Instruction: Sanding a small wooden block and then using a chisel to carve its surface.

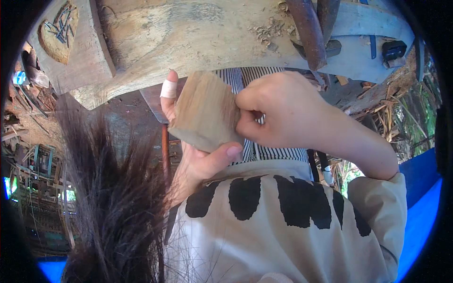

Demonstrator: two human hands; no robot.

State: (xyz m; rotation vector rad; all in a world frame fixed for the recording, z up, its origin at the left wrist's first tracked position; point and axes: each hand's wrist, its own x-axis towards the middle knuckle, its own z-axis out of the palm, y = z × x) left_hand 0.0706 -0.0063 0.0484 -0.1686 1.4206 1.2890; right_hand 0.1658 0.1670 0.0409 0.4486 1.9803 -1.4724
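Note:
A pale, rough-cut block of wood [205, 111] with angled faces rests in my left hand [207, 162], held above my lap. The thumb lies along the block's near edge, and one finger with a white wrapping sticks up at its left side. My right hand [283, 111] is closed in a pinch against the block's right side. Whatever its fingertips grip, if anything, is hidden. Hair hangs over the lower left of the head view and covers part of my left forearm.
Beyond my hands stands a thick wooden bench [188, 42] with curled shavings [271, 33]. On it lie a board with a heart-shaped hollow [59, 33] holding dark nail-like pieces, a brown rod-shaped handle [309, 37] and a black object [394, 51]. Wood scraps litter the ground.

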